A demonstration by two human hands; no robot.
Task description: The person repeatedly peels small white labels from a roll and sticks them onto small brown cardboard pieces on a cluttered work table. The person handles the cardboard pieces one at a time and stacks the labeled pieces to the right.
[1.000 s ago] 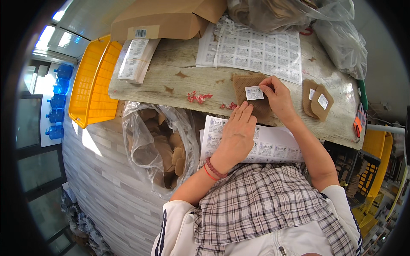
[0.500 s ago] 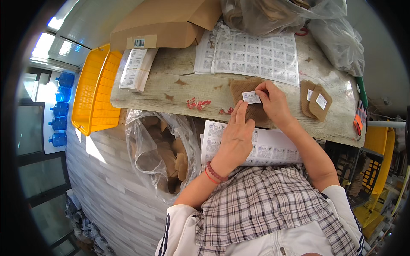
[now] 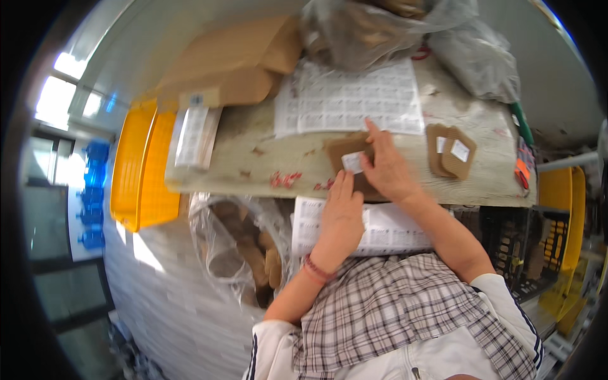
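A brown textured pad [image 3: 337, 149] lies at the front edge of the table, with a small white label [image 3: 352, 163] on it. My left hand [image 3: 342, 218] has its fingers stretched out, the tips at the label's lower edge. My right hand [image 3: 389, 171] rests over the pad's right side, index finger extended and thumb beside the label. Part of the pad is hidden under it. Below the table edge, a sheet of printed labels [image 3: 405, 235] lies across my lap, partly covered by my left hand.
Labelled brown pads [image 3: 461, 161] overlap on the right. Label sheets [image 3: 386, 95] and plastic bags [image 3: 472, 60] lie farther back. A cardboard box [image 3: 228, 60] and stacked printed slips [image 3: 193, 139] sit left, beside a yellow basket [image 3: 130, 171]. A clear bag of brown pieces [image 3: 218, 259] stands below.
My right hand has opened from its pinch at the label's right end, its fingers now extended over the pad. My left fingers remain by the label. The whole view has shifted and blurred slightly.
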